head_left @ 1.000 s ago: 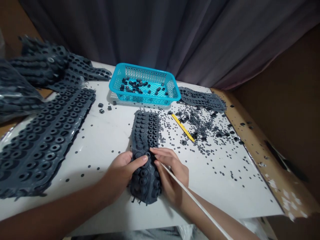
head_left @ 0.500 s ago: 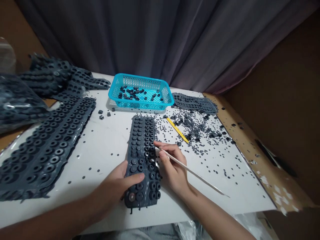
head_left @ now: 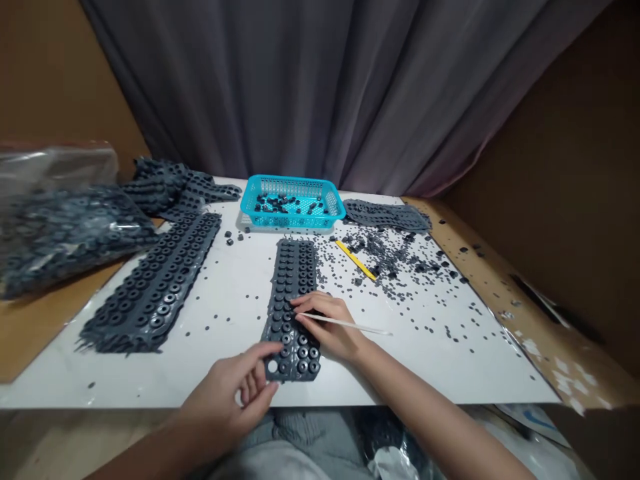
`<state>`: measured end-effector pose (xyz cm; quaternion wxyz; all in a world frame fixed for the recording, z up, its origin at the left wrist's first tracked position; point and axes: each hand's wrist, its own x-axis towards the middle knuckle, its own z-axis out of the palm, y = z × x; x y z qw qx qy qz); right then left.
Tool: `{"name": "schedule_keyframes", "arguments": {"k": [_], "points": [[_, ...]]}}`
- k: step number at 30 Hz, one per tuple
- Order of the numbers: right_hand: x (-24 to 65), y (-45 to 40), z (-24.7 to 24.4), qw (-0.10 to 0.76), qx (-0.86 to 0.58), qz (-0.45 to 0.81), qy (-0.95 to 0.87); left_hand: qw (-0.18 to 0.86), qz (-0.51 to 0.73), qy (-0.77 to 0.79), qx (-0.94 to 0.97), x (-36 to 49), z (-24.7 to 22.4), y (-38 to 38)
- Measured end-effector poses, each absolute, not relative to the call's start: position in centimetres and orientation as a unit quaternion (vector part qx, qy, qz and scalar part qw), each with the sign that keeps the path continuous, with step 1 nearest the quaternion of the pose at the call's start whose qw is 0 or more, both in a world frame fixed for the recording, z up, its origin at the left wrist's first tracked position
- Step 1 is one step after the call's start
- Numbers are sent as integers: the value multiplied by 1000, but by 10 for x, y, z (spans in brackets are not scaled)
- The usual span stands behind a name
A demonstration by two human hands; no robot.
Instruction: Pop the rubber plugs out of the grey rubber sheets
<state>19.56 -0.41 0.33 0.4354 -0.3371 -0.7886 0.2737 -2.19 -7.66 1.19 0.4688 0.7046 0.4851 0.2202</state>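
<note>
A dark grey rubber sheet of round moulded parts (head_left: 293, 267) lies lengthwise before me on the white table. My left hand (head_left: 237, 383) is at its lower left corner, thumb and index finger apart, the other fingers curled. The index fingertip rests on or just over the sheet; a white round hole shows beside it. My right hand (head_left: 327, 323) lies over the sheet's right middle, pinching a thin white stick (head_left: 367, 329) that points out to the right. The stick's working tip is hidden by the fingers.
A blue basket (head_left: 293, 223) with small black pieces stands at the back. Another moulded sheet (head_left: 155, 287) and a filled plastic bag (head_left: 75, 233) lie left. A yellow strip (head_left: 356, 260), scattered grey discs (head_left: 395, 257) and a further sheet (head_left: 387, 215) are at right.
The view has shifted, showing more of the left side. My left hand has let go of the sheet's edge and spread thumb from index finger. My right hand has moved left over the sheet.
</note>
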Motion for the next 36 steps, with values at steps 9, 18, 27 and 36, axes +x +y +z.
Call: {"name": "schedule_keyframes", "arguments": {"k": [9, 18, 27, 36], "points": [[197, -3, -2, 394, -274, 164, -862, 131, 243, 280, 919, -17, 0, -84], [199, 14, -5, 278, -214, -32, -936, 169, 220, 295, 914, -16, -18, -82], [206, 38, 2, 432, -404, 73, -803, 199, 218, 319, 901, -15, -11, -83], [198, 12, 0, 414, -320, 265, -810, 209, 219, 320, 898, -16, -11, -82]]}}
